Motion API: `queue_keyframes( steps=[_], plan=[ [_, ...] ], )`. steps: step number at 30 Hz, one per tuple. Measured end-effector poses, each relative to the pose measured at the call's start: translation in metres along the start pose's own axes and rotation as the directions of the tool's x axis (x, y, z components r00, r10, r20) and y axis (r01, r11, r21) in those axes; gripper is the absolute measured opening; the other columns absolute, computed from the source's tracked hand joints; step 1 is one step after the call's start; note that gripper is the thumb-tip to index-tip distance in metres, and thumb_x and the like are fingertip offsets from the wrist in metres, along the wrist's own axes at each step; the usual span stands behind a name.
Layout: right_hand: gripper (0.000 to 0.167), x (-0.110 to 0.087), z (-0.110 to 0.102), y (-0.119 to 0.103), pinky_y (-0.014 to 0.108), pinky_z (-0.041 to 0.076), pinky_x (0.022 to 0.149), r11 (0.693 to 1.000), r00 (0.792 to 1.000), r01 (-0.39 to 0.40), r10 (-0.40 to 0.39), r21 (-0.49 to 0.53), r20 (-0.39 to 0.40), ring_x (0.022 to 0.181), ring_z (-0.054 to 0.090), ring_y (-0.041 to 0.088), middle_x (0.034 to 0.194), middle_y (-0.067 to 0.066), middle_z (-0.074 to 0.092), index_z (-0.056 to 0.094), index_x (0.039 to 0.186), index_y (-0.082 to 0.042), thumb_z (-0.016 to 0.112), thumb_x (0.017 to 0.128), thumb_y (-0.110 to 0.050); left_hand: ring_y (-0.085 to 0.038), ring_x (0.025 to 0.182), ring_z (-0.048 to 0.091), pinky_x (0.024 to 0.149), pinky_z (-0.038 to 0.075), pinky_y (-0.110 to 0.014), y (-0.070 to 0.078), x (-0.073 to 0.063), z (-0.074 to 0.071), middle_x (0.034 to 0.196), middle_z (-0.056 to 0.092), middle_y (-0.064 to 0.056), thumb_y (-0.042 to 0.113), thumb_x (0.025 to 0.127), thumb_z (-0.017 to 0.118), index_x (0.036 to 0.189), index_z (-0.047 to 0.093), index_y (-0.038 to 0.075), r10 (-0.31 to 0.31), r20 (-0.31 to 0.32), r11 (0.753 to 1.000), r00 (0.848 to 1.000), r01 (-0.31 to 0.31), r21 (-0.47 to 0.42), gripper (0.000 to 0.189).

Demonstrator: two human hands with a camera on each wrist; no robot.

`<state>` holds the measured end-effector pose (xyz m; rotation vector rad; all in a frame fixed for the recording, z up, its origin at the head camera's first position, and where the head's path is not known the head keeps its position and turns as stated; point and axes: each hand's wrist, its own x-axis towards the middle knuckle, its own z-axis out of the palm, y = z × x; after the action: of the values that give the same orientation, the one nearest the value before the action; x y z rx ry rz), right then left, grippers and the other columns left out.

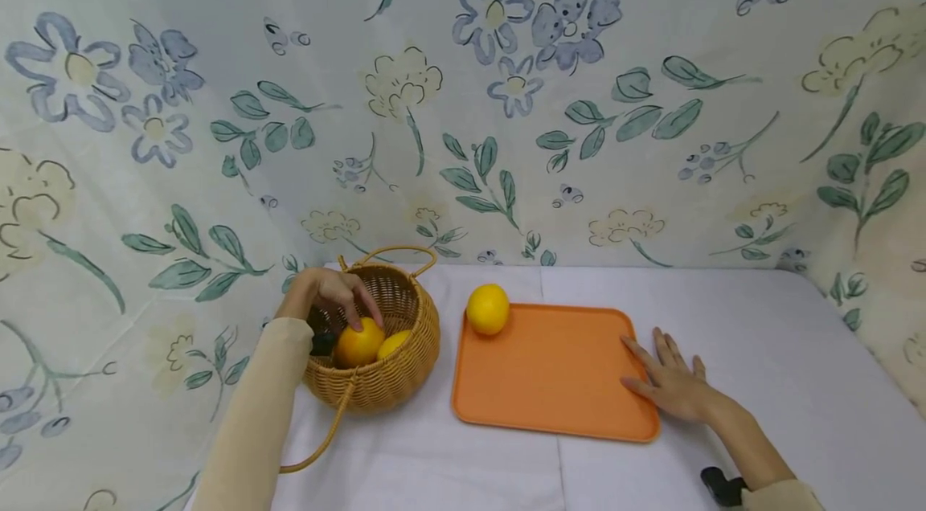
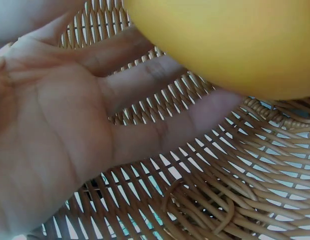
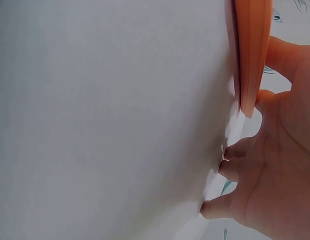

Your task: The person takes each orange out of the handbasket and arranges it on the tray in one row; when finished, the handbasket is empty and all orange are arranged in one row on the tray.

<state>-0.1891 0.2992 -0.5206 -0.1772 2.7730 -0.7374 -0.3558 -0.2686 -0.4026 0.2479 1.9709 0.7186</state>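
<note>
In the head view, my left hand [image 1: 338,292] reaches down into a round wicker basket [image 1: 423,350] and holds an orange [image 1: 359,344] near the rim. The left wrist view has the orange [image 2: 235,45] large at the top right, with the long fingers reaching under it and basket weave behind; the thumb's grip on it is not clear. A second yellow fruit [image 1: 394,343] lies beside it, partly hidden. My right hand [image 1: 676,382] is spread at the right edge of an orange tray [image 1: 553,374], thumb and index finger touching its rim, other fingertips on the cloth.
Another yellow-orange fruit [image 1: 488,309] rests in the tray's far left corner. One basket handle [image 1: 325,443] hangs toward the near side, the other [image 1: 398,250] stands up at the back. White cloth [image 1: 499,463] covers the table; a floral curtain [image 1: 463,93] rises behind.
</note>
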Motion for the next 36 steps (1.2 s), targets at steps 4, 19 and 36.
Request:
queue_keyframes(
  steps=[4, 19, 36],
  plan=[
    [0.083, 0.002, 0.003, 0.008, 0.086, -0.021, 0.104, 0.999, 1.0, 0.017, -0.017, 0.029, -0.006, 0.148, -0.013, 0.065, 0.162, 0.044, -0.012, 0.024, 0.165, -0.019, 0.056, 0.1, -0.06, -0.02, 0.102, 0.064, 0.091, 0.061, -0.042, 0.001, 0.001, -0.001, 0.125, 0.071, -0.006, 0.005, 0.088, 0.079, 0.119, 0.077, 0.009, 0.022, -0.015, 1.0, 1.0, -0.022, -0.007, 0.031],
    [0.088, 0.005, 0.007, 0.013, 0.086, -0.019, 0.105, 1.0, 1.0, 0.011, -0.011, 0.022, -0.016, 0.15, -0.011, 0.063, 0.164, 0.042, -0.011, 0.025, 0.164, -0.017, 0.055, 0.097, -0.066, -0.025, 0.122, 0.061, 0.095, 0.06, -0.055, -0.003, 0.004, 0.0, 0.144, 0.062, -0.007, 0.016, 0.101, 0.065, 0.135, 0.07, 0.012, 0.021, 0.071, 0.998, 0.997, -0.017, -0.054, 0.035],
    [0.086, 0.007, 0.008, 0.017, 0.087, -0.02, 0.103, 0.999, 0.999, 0.036, -0.035, 0.035, -0.028, 0.149, -0.012, 0.065, 0.163, 0.044, -0.011, 0.025, 0.164, -0.018, 0.056, 0.098, -0.063, -0.025, 0.12, 0.061, 0.093, 0.062, -0.05, -0.006, 0.006, 0.001, 0.151, 0.055, -0.006, 0.012, 0.091, 0.078, 0.136, 0.07, 0.016, 0.057, 0.053, 0.998, 0.997, -0.057, -0.012, 0.045]
  ],
)
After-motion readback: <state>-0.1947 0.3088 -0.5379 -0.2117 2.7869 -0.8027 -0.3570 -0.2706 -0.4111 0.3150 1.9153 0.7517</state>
